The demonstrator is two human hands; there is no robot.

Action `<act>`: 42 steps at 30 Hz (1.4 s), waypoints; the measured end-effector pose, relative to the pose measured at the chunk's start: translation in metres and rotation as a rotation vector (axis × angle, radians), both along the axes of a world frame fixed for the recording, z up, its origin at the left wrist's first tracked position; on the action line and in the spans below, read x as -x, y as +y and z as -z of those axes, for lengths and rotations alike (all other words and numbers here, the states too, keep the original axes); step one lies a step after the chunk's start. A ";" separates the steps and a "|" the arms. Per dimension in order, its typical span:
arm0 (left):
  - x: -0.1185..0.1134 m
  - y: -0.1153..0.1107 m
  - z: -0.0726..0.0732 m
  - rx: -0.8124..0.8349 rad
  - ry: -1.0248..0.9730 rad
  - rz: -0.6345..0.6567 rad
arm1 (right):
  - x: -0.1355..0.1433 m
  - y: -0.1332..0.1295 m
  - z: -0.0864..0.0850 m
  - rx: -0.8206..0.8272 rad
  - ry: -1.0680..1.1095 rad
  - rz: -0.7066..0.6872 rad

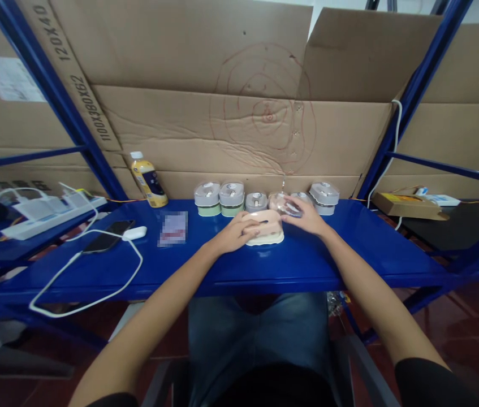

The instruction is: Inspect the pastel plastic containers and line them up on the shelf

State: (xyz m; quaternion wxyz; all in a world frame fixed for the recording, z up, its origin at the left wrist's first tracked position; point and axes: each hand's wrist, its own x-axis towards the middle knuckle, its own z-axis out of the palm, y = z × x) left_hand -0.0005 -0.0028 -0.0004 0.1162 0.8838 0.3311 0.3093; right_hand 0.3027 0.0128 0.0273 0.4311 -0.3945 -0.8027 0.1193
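In the head view, my left hand is closed around the left side of a pale pink container with a dark slot-like mark on top. The container rests on the blue table above a cream, wavy-edged base. My right hand curls its fingers round a transparent, pinkish lid-like piece, just behind and right of the container. Small lidded boxes stand in a row behind both hands: two with green bases, a grey one and a pale one. Another box is partly hidden by my right hand.
On the blue table, a yellow-labelled bottle, a blurred-out card and a phone with a white cable lie to the left. A power strip is further left. Cardboard walls the back; a carton sits right.
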 end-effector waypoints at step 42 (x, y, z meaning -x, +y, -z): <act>-0.012 0.011 0.010 -0.032 -0.365 -0.127 | -0.020 0.030 -0.026 -0.052 -0.182 0.534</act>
